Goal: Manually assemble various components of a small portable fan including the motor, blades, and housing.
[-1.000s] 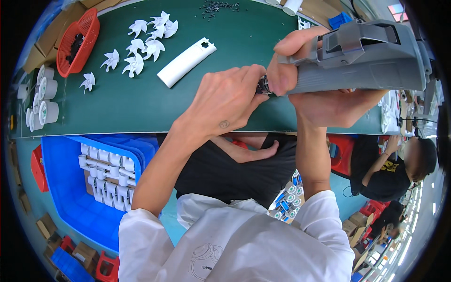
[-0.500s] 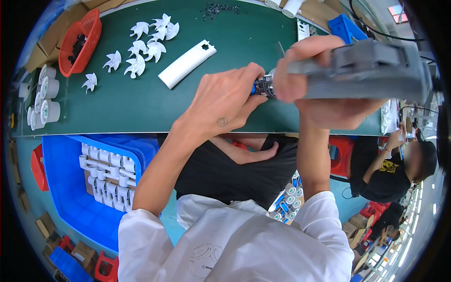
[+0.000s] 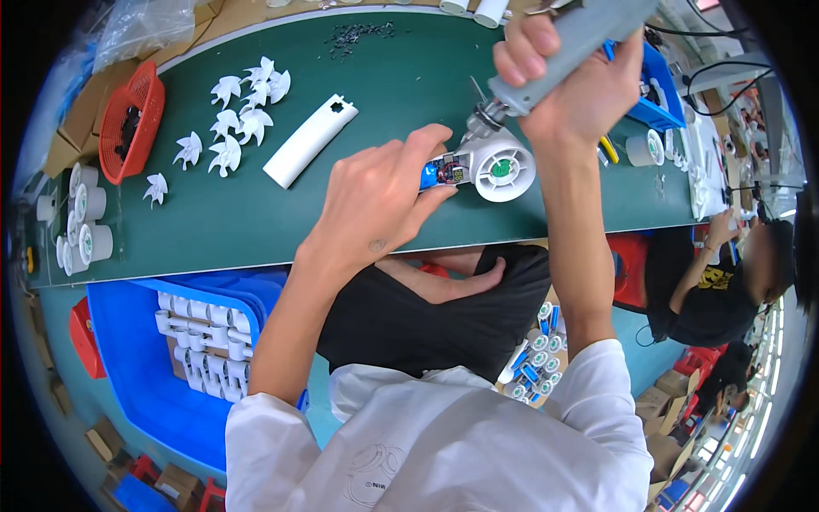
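Two hands: left hand (image 3: 380, 200) pins fan body (image 3: 486, 168); right hand (image 3: 572, 90) above.

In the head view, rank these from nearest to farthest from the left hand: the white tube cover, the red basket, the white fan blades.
Measured from the left hand:
1. White tube cover, just up-left of the hand on the green mat.
2. White fan blades, further left, scattered.
3. Red basket, at the far left edge.
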Tool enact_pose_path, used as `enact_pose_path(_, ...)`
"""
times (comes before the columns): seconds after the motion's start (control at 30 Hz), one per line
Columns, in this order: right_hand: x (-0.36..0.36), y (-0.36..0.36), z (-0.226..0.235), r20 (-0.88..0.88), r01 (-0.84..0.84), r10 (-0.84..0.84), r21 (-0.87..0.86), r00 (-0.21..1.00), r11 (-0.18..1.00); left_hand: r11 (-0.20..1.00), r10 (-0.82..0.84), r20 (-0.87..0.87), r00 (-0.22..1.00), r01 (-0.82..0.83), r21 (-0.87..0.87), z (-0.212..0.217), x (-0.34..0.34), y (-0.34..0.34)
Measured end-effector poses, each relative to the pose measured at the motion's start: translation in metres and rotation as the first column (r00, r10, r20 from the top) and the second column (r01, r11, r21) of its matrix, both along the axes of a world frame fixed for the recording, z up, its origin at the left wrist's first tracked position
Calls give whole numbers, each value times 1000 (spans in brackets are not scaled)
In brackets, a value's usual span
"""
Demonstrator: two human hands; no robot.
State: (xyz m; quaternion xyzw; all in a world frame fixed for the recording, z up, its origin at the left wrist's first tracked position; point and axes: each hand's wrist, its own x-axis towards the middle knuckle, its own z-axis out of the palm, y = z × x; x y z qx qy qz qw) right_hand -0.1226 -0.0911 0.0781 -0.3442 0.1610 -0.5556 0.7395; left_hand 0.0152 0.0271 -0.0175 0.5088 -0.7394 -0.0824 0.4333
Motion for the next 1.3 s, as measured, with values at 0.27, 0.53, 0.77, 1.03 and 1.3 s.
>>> enact_pose_path(0.27, 1, -3, -2, -47, -8, 9, 6, 999, 1000, 1000, -9, 47, 999, 10, -20, 1, -1, -1)
enact_pose_path(0.53, 4, -2, -3, -91, -40, 41, 12, 995, 999, 999, -12, 47, 999, 14, -46, 0, 0, -1)
enact_pose_path(0.77, 5, -2, -1, -93, -47, 50, 30, 994, 998, 998, -36, 73, 997, 39, -42, 4, 0, 0)
enact_pose_path(1.03, 6, -6, 1, -115, -57, 62, 51, 991, 997, 998, -66, 83, 994, 66, 3, 6, 0, 0)
enact_pose_path(1.3, 5, -7, -1, -107, -60, 67, 69, 992, 996, 998, -68, 88, 994, 68, 1, 6, -1, 0)
